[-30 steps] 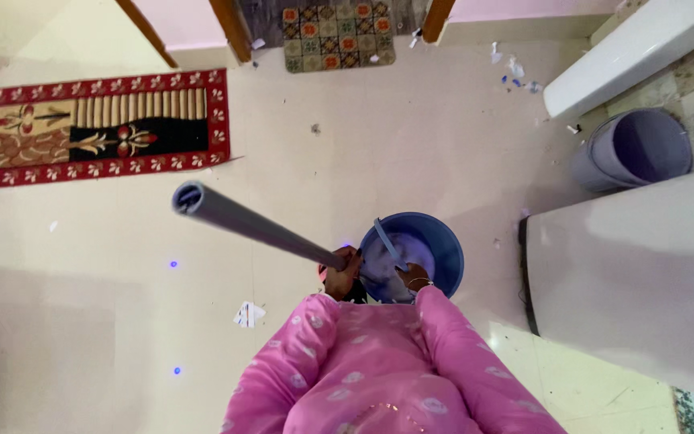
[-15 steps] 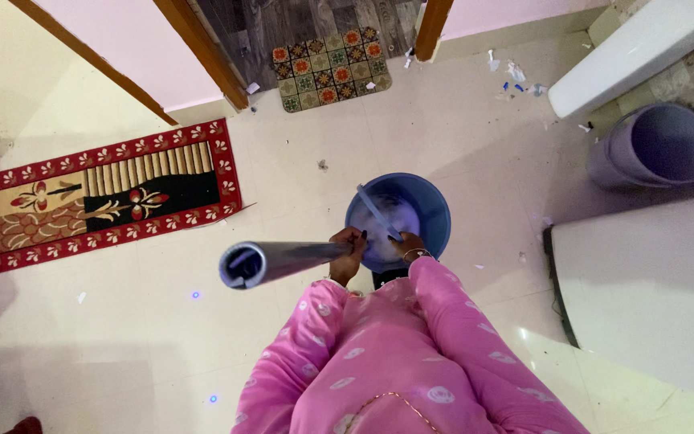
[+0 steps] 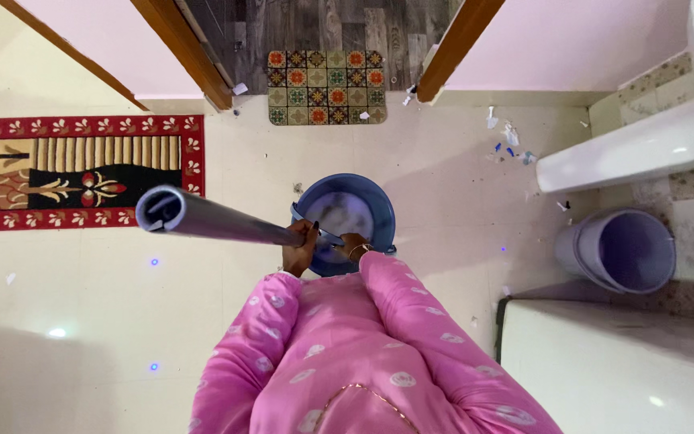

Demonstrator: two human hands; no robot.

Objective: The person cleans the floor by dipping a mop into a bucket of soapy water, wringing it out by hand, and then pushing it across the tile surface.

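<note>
The pale tiled floor (image 3: 82, 321) spreads out under me, glossy, with light spots on it and scraps of paper litter (image 3: 508, 137) lying well to the right of my fingers and farther from me. Off to the left lies a long red-bordered rug (image 3: 82, 173); straight ahead, past the bucket, a small patchwork doormat (image 3: 327, 87) sits in a doorway framed in brown wood. To the right stand a white appliance top (image 3: 612, 370) and, beyond it, a grey bin (image 3: 620, 249) by a white ledge.

Just beyond my fingers stands the blue bucket (image 3: 379, 205), with cloudy water in it and its thin handle lying across the near rim. My left hand (image 3: 300, 245) is clenched round the grey mop pole (image 3: 218, 223), which slants up and out to the left, toward my head. My right hand (image 3: 353, 243), a bangle at the wrist, rests at the bucket's near edge; it seems closed on the handle or the pole's lower part, but I cannot tell which.

I judge the risks this way: the bucket is close to my feet, so a hard pull on the pole could tip it and flood the shiny tiles, making them slippery. The pole's free end could also swing into something.
</note>
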